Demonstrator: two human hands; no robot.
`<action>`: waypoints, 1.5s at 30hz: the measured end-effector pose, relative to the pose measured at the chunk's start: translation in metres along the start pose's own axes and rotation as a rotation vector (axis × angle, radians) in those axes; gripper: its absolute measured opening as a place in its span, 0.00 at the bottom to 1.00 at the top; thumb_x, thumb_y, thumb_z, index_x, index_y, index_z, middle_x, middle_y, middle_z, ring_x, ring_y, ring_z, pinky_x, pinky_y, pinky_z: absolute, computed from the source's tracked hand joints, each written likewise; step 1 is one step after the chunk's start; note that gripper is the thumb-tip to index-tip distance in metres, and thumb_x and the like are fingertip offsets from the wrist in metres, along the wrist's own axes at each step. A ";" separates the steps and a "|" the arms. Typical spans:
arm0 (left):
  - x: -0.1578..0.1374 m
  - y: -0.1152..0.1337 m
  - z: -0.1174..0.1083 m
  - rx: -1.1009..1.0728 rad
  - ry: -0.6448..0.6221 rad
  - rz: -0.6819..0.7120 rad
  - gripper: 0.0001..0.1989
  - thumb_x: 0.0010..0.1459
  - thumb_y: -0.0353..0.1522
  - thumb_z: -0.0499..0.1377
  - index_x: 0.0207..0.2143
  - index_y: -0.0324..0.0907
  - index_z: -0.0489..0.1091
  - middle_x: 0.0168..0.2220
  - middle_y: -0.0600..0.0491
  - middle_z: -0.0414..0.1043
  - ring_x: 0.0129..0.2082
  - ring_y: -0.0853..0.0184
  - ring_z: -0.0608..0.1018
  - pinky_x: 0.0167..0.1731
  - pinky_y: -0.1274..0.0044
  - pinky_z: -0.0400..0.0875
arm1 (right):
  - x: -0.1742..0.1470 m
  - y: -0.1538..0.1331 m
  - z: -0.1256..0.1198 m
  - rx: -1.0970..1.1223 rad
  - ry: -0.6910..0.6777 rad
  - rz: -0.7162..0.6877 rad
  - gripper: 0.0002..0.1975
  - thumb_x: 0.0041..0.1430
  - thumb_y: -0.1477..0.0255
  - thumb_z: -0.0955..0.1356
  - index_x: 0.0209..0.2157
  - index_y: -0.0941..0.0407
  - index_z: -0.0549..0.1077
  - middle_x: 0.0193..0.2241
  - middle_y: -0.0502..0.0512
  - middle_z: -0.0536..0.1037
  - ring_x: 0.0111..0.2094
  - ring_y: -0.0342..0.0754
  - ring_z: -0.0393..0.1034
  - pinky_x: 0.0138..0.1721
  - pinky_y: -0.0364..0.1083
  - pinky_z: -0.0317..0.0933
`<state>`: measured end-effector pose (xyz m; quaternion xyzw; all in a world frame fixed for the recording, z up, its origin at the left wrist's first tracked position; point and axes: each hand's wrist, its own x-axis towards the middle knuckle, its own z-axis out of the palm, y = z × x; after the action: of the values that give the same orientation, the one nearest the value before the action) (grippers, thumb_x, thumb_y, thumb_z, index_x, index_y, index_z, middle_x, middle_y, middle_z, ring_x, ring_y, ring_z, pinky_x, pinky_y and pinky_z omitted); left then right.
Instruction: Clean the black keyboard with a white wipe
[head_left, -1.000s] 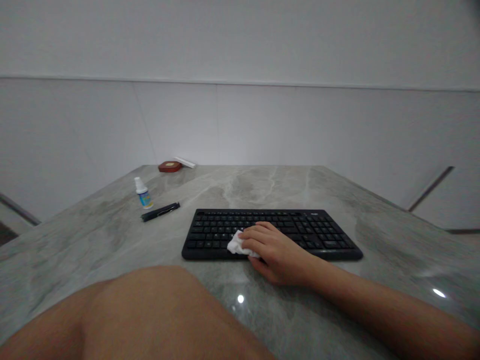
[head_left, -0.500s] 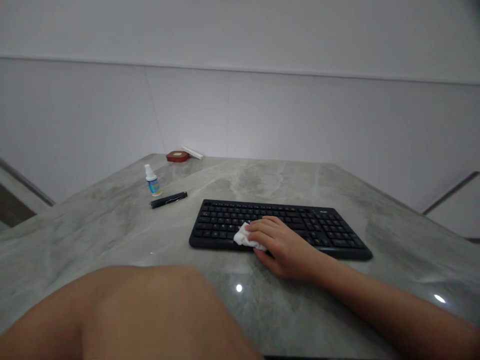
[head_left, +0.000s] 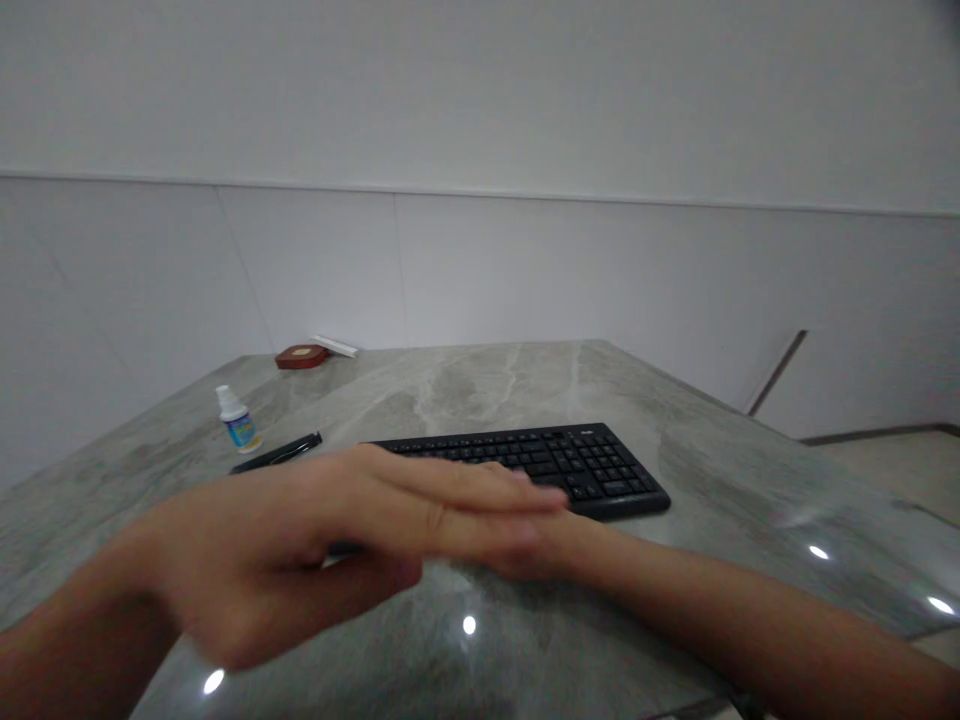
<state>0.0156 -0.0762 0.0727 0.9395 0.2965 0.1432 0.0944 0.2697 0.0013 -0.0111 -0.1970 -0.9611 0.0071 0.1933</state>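
Note:
My left hand reaches across the front of the view, slightly blurred, its fingers stretched out to the right and nothing seen in them. It covers most of my right hand, whose wrist and back show just beyond the left fingertips. The right fingers are hidden, and no white tissue shows now. Behind both hands lies a black keyboard, its left part blocked by my left hand. Whether my left fingers touch the right hand or hover in front of it, I cannot tell.
A small white spray bottle with a blue label stands at the left on the grey marbled table. Near it lies a black pen-like item. A reddish-brown box and a white strip lie by the wall.
My left hand has come into sight, swinging rightward in front of my right hand. The tissue under my right fingers has gone out of sight. The whole view has shifted.

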 end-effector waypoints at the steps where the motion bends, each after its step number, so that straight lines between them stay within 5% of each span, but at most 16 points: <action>1: 0.013 -0.013 -0.004 -0.004 -0.049 0.041 0.25 0.69 0.40 0.49 0.67 0.58 0.53 0.67 0.61 0.58 0.67 0.56 0.61 0.61 0.61 0.66 | 0.001 0.001 0.000 -0.002 0.011 0.001 0.09 0.63 0.71 0.66 0.43 0.59 0.73 0.49 0.62 0.76 0.51 0.52 0.67 0.54 0.52 0.58; 6: 0.015 -0.088 0.032 0.217 0.145 -0.113 0.39 0.67 0.44 0.54 0.71 0.49 0.36 0.72 0.49 0.39 0.71 0.48 0.42 0.66 0.50 0.49 | 0.003 0.003 -0.001 -0.082 0.041 0.088 0.04 0.56 0.74 0.67 0.33 0.60 0.72 0.36 0.59 0.74 0.39 0.52 0.65 0.42 0.51 0.60; 10: -0.001 -0.118 0.062 0.240 0.056 -0.161 0.41 0.66 0.47 0.53 0.71 0.49 0.32 0.72 0.49 0.35 0.71 0.45 0.38 0.65 0.47 0.44 | 0.003 0.002 -0.001 -0.050 0.047 0.062 0.04 0.59 0.75 0.65 0.34 0.60 0.71 0.39 0.61 0.73 0.40 0.51 0.63 0.42 0.50 0.59; 21: 0.011 -0.116 0.061 0.150 -0.100 -0.167 0.37 0.66 0.48 0.54 0.71 0.55 0.39 0.72 0.51 0.40 0.70 0.45 0.46 0.64 0.46 0.46 | 0.002 0.002 -0.007 0.041 -0.044 -0.009 0.03 0.55 0.75 0.67 0.33 0.59 0.71 0.41 0.58 0.73 0.40 0.48 0.66 0.43 0.48 0.59; 25: 0.012 -0.116 0.061 0.148 -0.084 -0.169 0.36 0.66 0.48 0.54 0.70 0.56 0.42 0.71 0.51 0.43 0.70 0.46 0.51 0.64 0.47 0.48 | 0.001 -0.002 -0.013 -0.007 -0.115 0.128 0.02 0.54 0.75 0.66 0.28 0.58 0.69 0.33 0.55 0.72 0.35 0.48 0.66 0.40 0.49 0.57; 32: 0.013 -0.115 0.062 0.137 -0.058 -0.190 0.35 0.64 0.49 0.55 0.69 0.56 0.47 0.71 0.52 0.46 0.69 0.46 0.55 0.64 0.47 0.50 | 0.001 -0.005 -0.020 0.116 -0.106 0.182 0.14 0.56 0.78 0.65 0.45 0.59 0.72 0.41 0.58 0.76 0.42 0.50 0.69 0.46 0.49 0.58; 40: 0.010 -0.118 0.065 0.144 -0.037 -0.164 0.35 0.65 0.48 0.56 0.69 0.56 0.46 0.71 0.51 0.46 0.68 0.47 0.55 0.64 0.49 0.52 | 0.001 -0.005 -0.023 0.073 -0.125 0.175 0.11 0.59 0.77 0.64 0.42 0.59 0.75 0.39 0.59 0.77 0.41 0.50 0.70 0.44 0.48 0.60; 45: 0.011 -0.118 0.063 0.118 -0.018 -0.173 0.35 0.64 0.48 0.57 0.69 0.57 0.48 0.70 0.52 0.47 0.68 0.47 0.56 0.64 0.50 0.51 | -0.006 -0.002 -0.029 0.052 -0.149 0.306 0.11 0.53 0.80 0.65 0.38 0.59 0.75 0.36 0.58 0.77 0.38 0.50 0.70 0.42 0.48 0.61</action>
<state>-0.0174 0.0195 -0.0154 0.9156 0.3834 0.1086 0.0536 0.2852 -0.0046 0.0133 -0.3350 -0.9311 0.0757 0.1232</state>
